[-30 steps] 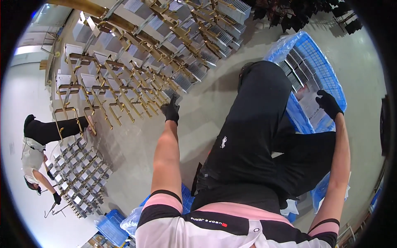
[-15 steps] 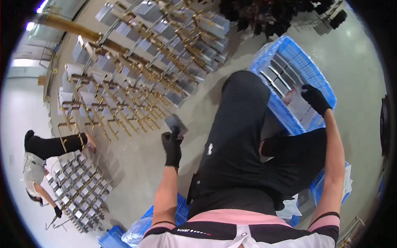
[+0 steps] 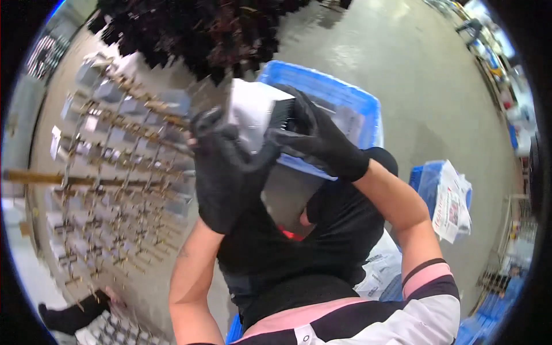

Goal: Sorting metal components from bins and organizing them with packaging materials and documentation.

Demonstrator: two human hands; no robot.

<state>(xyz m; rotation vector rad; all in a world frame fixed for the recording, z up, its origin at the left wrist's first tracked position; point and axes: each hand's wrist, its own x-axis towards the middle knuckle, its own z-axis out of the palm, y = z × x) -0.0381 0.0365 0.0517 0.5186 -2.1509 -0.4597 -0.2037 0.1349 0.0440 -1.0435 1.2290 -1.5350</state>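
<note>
**Two gloved hands lift a pale flat piece above a blue crate**

Grey concrete floor (image 3: 402,75) fills most of the frame. Across the left half, rows of small grey plates on brass-coloured rods (image 3: 115,167) lie spread on the floor, blurred. A dark, tangled heap (image 3: 201,29) runs along the top edge. A blue plastic crate (image 3: 351,103) sits upper centre, behind the hands, with grey pieces inside.

At centre, the person's dark-trousered legs fill the lower middle. The left hand (image 3: 221,172), in a black glove, is closed on the lower left side of a pale grey flat piece (image 3: 253,115). The right hand (image 3: 316,138), also gloved in black, grips its right edge, fingers curled over. The piece is held in the air, upper centre, in front of the crate.

It looks stiff, thin and light, likely smooth metal, so it may slip; holding both opposite edges seems the safest grip.

At right, a smaller blue bin (image 3: 425,178) holds a white folded printed sheet (image 3: 451,201) with a red patch. Lower centre right, crumpled clear plastic bags (image 3: 379,270). Lower left, another person's dark sleeve (image 3: 75,313)
</note>
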